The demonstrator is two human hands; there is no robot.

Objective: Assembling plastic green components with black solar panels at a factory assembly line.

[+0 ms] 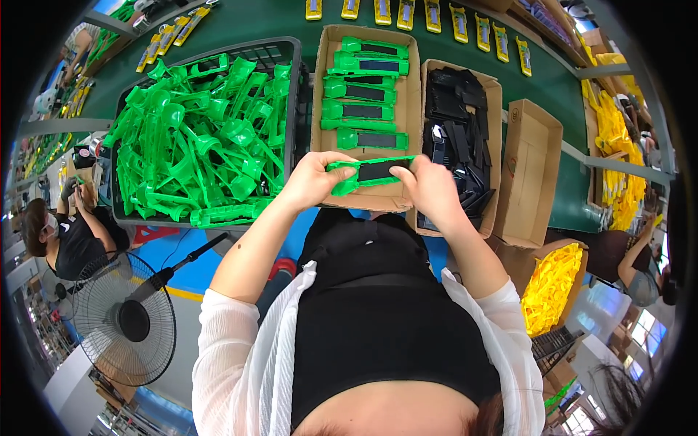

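Over the near end of a shallow cardboard box [318, 138], my left hand [313, 180] grips one end of a green plastic casing [345, 185]. A flat black panel [374, 171] lies in the casing's recess. My right hand [430, 187] closes on the other end, its thumb pressed on the panel. Farther up the same box, several like green casings [371, 139] with dark panels lie in a column. To the left, a black crate [297, 87] is heaped with loose green casings [196, 138]. On the right, a cardboard box [496, 109] holds loose black panels [458, 138].
An upturned-sided empty-looking carton [534, 174] stands farther right on the green table [291, 22]. Yellow pieces with light inserts [459, 25] line the table's far side. A box of yellow parts [552, 291] sits lower right. A black fan [131, 320] and another person [69, 232] are at left.
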